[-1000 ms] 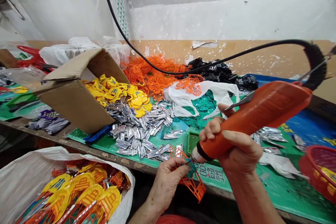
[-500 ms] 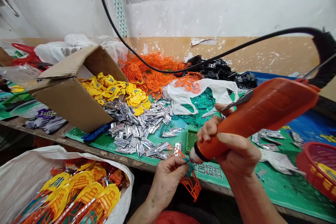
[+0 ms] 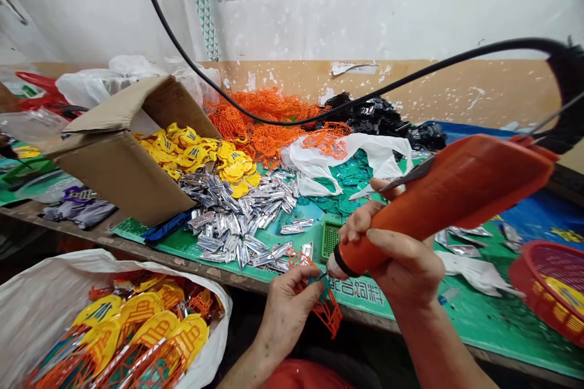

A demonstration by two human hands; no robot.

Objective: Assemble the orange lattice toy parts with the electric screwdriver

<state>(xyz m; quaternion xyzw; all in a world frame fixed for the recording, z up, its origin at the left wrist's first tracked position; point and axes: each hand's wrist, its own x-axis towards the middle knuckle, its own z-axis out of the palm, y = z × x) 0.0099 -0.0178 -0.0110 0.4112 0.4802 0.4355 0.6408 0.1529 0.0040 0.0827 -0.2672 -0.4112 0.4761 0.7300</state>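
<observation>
1. Orange frame [image 3: 329,316] and small green piece [image 3: 326,284] are pinched between thumb and fingers of the left hand [image 3: 288,305], at the near edge of the table [image 3: 493,331].
2. Orange tool [image 3: 438,194] is gripped in the right hand [image 3: 404,258], fingers wrapped round its body; its nose is directed at the green piece. Contact cannot be confirmed.
3. Silver strips [image 3: 233,225] are heaped beyond the left hand, beside a tilted cardboard box [image 3: 123,176].

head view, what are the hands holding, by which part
Right hand: long orange plastic tool, around its front half. Left hand: orange plastic lattice with small green piece, pinched near its middle.
</observation>
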